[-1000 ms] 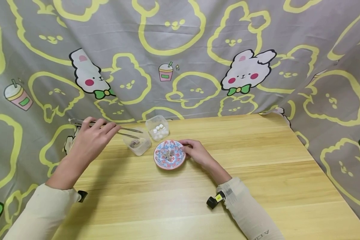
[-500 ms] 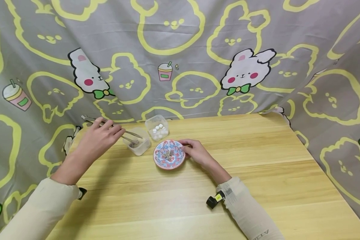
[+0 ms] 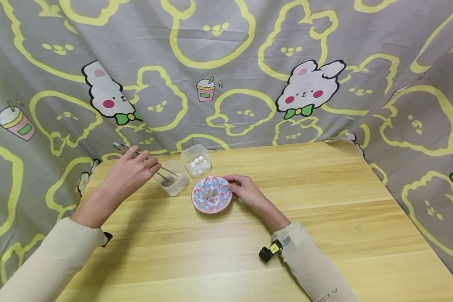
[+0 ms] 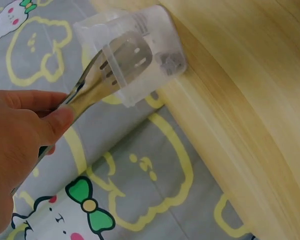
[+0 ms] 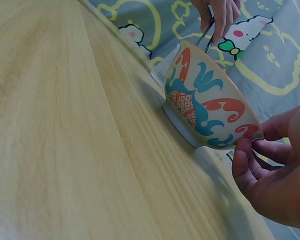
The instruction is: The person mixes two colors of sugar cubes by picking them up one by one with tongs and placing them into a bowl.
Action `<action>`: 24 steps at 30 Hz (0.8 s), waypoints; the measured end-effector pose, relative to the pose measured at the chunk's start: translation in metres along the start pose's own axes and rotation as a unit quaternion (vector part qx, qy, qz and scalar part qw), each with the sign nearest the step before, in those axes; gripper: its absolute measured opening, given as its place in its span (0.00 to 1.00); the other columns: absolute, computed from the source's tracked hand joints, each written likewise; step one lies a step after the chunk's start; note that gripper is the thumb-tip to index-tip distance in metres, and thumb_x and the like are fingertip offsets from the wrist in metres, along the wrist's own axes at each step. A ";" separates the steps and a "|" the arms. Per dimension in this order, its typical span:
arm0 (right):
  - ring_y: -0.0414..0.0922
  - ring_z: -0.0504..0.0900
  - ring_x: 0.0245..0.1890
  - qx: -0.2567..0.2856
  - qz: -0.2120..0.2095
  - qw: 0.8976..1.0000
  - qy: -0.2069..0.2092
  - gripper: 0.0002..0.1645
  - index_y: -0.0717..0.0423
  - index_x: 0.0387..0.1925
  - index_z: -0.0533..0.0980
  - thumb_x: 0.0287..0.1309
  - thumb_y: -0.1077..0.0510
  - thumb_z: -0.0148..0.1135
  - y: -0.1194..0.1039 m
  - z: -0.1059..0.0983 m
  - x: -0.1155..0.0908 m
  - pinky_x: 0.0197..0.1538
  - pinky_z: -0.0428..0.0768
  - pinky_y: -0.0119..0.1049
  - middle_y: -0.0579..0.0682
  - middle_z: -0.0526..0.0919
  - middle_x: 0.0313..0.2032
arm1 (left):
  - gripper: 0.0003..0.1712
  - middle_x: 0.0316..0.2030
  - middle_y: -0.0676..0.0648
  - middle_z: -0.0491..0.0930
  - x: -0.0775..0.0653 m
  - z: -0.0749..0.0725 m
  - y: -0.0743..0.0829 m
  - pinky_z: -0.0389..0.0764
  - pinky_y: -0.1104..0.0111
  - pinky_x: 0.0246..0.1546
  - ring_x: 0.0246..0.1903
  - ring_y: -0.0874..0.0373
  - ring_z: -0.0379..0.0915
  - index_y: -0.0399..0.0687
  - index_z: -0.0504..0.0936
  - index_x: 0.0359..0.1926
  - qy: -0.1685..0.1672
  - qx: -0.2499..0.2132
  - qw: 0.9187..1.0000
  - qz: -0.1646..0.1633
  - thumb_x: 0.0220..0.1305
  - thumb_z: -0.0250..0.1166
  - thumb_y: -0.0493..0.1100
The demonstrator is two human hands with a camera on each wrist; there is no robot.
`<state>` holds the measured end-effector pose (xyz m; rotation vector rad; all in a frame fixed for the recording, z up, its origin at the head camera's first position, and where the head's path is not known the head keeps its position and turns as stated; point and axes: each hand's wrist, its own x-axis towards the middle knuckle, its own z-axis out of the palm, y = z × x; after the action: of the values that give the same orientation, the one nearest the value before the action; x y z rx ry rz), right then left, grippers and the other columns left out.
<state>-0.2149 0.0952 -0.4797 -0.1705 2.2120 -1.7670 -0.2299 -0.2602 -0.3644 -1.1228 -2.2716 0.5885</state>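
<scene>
My left hand point(image 3: 134, 172) grips metal tongs point(image 4: 90, 90) with slotted ends, which reach down into a clear plastic tub point(image 3: 178, 187). A few small greyish-brown pieces point(image 4: 169, 64) lie at the bottom of that tub; whether the tongs touch them I cannot tell. With thumb and fingers my right hand point(image 3: 245, 192) pinches the rim of a patterned bowl point(image 5: 205, 100) in red, blue and white, which stands upright on the table. Inside the bowl are several small greyish-brown cubes point(image 3: 210, 195).
Behind the bowl stands a second clear tub point(image 3: 196, 149) holding several white pieces point(image 3: 199, 160). The wooden table point(image 3: 287, 251) runs back to a grey curtain point(image 3: 241, 50) with yellow cartoon outlines. A small black device point(image 3: 266, 253) is strapped at the right sleeve.
My left hand has moved right and slightly down, and the tongs have gone from above the front tub into it. The right hand keeps its hold on the bowl.
</scene>
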 end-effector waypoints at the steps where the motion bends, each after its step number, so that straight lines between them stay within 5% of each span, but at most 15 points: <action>1: 0.41 0.80 0.39 0.000 0.000 1.000 0.000 0.23 0.56 0.66 0.77 0.73 0.60 0.56 0.000 0.000 0.000 0.41 0.80 0.31 0.57 0.84 0.59 | 0.13 0.37 0.49 0.86 0.001 0.000 0.000 0.71 0.51 0.56 0.42 0.46 0.73 0.44 0.86 0.41 -0.002 0.000 1.000 0.000 0.59 0.67 0.25; 14: 0.43 0.81 0.42 -0.001 0.010 1.000 0.004 0.23 0.55 0.66 0.78 0.72 0.61 0.57 -0.002 0.002 -0.001 0.43 0.80 0.32 0.57 0.83 0.58 | 0.09 0.34 0.52 0.86 0.008 0.010 0.002 0.70 0.52 0.58 0.42 0.47 0.74 0.46 0.86 0.37 -0.038 0.031 0.999 0.002 0.60 0.70 0.28; 24: 0.45 0.81 0.43 -0.001 0.007 1.000 0.004 0.22 0.55 0.66 0.78 0.73 0.60 0.57 -0.002 0.002 -0.002 0.44 0.82 0.33 0.57 0.83 0.58 | 0.10 0.32 0.53 0.86 0.009 0.018 0.000 0.71 0.52 0.57 0.41 0.48 0.73 0.47 0.85 0.34 -0.029 0.019 0.999 -0.003 0.60 0.69 0.28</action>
<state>-0.2132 0.0937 -0.4776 -0.1481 2.2161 -1.7606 -0.2457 -0.2555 -0.3757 -1.0946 -2.3021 0.6682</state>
